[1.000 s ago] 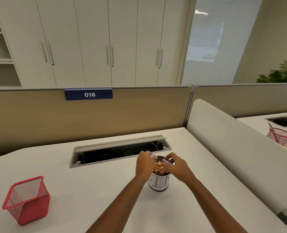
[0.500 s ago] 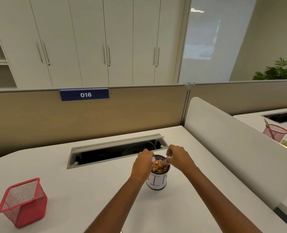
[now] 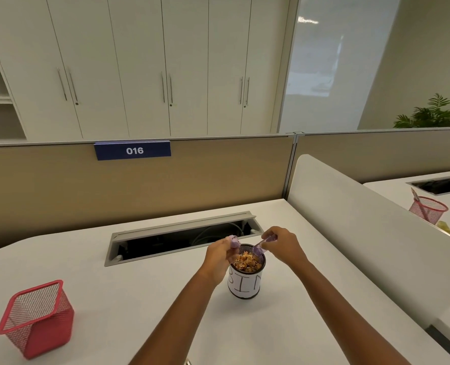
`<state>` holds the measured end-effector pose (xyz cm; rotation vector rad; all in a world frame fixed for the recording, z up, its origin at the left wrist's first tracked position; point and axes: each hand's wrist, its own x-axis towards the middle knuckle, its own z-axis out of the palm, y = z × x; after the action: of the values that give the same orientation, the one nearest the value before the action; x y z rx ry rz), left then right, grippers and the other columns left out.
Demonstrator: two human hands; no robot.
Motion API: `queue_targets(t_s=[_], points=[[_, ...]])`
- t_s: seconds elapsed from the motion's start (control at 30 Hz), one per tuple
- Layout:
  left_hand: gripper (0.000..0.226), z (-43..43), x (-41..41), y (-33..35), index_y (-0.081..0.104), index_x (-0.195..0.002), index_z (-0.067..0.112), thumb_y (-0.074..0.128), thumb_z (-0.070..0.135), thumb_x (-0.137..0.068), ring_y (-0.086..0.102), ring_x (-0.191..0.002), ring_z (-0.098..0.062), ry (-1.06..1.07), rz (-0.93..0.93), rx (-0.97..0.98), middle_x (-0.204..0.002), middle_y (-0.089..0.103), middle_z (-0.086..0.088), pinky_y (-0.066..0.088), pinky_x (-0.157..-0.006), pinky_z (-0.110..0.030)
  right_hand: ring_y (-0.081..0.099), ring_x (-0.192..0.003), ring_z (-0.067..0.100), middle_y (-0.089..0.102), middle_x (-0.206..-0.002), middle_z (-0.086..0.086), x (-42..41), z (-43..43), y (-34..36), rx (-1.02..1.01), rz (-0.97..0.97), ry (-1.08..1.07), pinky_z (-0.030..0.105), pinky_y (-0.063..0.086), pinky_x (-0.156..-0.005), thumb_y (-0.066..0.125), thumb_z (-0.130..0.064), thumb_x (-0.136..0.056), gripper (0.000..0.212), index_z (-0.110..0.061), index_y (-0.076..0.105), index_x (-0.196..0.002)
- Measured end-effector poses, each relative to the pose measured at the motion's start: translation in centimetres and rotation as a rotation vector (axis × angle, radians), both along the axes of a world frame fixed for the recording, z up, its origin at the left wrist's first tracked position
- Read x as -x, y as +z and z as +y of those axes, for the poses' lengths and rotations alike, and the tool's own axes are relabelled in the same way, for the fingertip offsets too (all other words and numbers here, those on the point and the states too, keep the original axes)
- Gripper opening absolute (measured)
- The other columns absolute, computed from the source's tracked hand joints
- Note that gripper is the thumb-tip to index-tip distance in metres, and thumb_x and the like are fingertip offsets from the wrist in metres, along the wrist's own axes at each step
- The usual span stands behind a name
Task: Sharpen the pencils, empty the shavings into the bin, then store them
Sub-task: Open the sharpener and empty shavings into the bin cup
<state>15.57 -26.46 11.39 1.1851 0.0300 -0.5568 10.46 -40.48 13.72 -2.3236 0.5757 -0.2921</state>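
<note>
L hand (image 3: 218, 255) grips purple sharpener part (image 3: 235, 241), R hand (image 3: 284, 243) pinches its clear casing (image 3: 260, 248) tipped over the bin (image 3: 245, 284), so keep the mouth w/in rim & tap gently.

Bright even indoor light, soft shadows, wide-angle bending at edges, slightly soft focus

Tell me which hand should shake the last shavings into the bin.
Right, probably. The right hand pinches the clear purple shavings case, tilted with its lower end inside the rim of the bin, above the shavings. The left hand holds only the solid sharpener part at the rim's left edge.
</note>
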Motion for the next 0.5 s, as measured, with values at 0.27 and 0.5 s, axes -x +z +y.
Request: queue_targets(t_s=[0.27, 0.5], points=[[0.035, 0.9, 0.0, 0.3, 0.053, -0.121, -0.006, 0.032, 0.011, -0.098, 0.047, -0.071, -0.016, 0.012, 0.291, 0.314, -0.082, 0.054, -0.012, 0.042, -0.062, -0.024, 0.056, -0.087, 0.021, 0.063, -0.114, 0.021, 0.8, -0.2, -0.7, -0.212, -0.028, -0.019, 0.016, 0.044, -0.057, 0.063, -0.008, -0.084, 0.027, 0.001, 0.061, -0.11], [0.035, 0.5, 0.1, -0.5, 0.054, -0.12, -0.004, 0.032, 0.014, -0.1, 0.046, -0.07, -0.013, 0.01, 0.123, 0.13, -0.086, 0.055, -0.009, 0.039, -0.06, -0.021, 0.054, -0.087, 0.014, 0.065, -0.112, 0.015, 0.9, 0.3, -1.1, -0.117, -0.234, 0.026, 0.005, 0.043, -0.055, 0.06, -0.005, -0.086, 0.022, -0.004, 0.063, -0.108]])
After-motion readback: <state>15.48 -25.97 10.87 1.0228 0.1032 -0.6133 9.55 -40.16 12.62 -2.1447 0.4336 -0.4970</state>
